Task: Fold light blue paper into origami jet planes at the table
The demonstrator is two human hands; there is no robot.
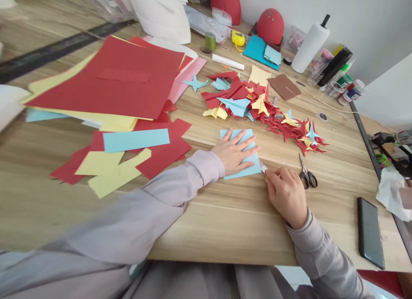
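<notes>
Flat on the table lies a light blue sheet of paper [242, 174], and my left hand [234, 154] presses on it with its fingers spread. My right hand [287, 196] is closed around a utility knife [263, 168], mostly hidden in the fingers. The knife's blade points up and left, at the right edge of the blue sheet. To the right of that hand rests a pair of scissors [308, 177] with black handles. Just beyond the sheet spreads a pile of folded red, yellow and blue paper shapes [238, 105].
Large red sheets [128, 93] are stacked at the left, with a blue strip [137, 140] and yellow offcuts [117, 176] in front. A phone [371, 232] lies near the right front edge. At the back stand a white bottle [310, 47], a yellow tape measure [238, 38] and several small jars.
</notes>
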